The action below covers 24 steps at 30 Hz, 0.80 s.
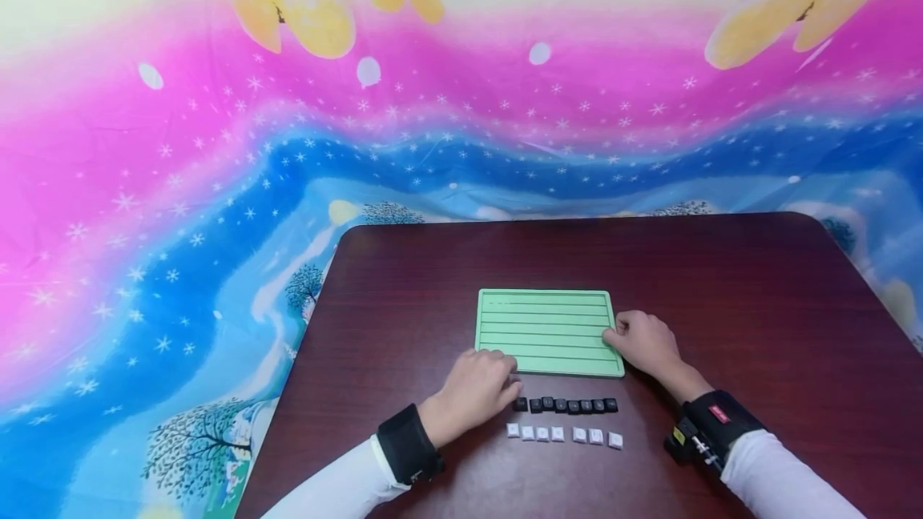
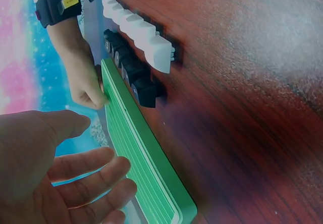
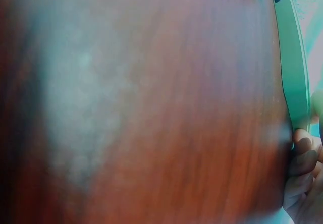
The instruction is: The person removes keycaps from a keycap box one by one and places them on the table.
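A flat green board (image 1: 548, 332) with dark lines across it lies on the table. At its right edge my right hand (image 1: 645, 343) grips it, thumb over the top and fingers curled against the side; in the right wrist view those fingers (image 3: 302, 176) bunch at the board's end. My left hand (image 1: 476, 387) is by the front left corner, and the left wrist view shows its fingers (image 2: 96, 176) loosely bent, holding nothing. In front of the board runs a row of black keycaps (image 1: 573, 406), with a row of white keycaps (image 1: 558, 434) nearer me.
The dark red-brown wooden table (image 1: 404, 279) has rounded far corners. Behind it hangs a colourful printed cloth (image 1: 461, 118). Each wrist wears a black strap, such as the right wristband (image 1: 724, 419) with a small camera mount.
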Motion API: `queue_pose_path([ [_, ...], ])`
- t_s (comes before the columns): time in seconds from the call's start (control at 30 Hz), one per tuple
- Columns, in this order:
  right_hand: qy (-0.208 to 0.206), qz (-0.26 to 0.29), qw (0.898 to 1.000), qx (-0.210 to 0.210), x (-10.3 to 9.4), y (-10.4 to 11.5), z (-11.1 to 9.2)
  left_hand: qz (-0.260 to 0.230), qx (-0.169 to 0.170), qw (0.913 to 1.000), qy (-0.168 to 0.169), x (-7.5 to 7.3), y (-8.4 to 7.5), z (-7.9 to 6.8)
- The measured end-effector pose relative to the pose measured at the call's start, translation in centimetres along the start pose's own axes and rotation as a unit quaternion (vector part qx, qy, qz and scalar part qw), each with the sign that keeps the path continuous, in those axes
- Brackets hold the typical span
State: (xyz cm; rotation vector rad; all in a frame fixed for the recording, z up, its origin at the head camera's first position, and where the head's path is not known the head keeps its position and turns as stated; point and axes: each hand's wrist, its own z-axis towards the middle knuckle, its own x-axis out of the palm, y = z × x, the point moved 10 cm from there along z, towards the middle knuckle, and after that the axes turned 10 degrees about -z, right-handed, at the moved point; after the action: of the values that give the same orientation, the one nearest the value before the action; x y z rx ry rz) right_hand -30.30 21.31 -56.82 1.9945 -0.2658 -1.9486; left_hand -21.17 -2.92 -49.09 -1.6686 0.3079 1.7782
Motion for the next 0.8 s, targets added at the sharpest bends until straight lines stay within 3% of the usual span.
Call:
queue_pose_path([
  [0.8, -0.014, 0.043, 0.999, 0.008, -0.7, -0.3, -0.3, -0.008, -0.031, 0.9995, -0.003, -0.8, 1.6, 1.0],
])
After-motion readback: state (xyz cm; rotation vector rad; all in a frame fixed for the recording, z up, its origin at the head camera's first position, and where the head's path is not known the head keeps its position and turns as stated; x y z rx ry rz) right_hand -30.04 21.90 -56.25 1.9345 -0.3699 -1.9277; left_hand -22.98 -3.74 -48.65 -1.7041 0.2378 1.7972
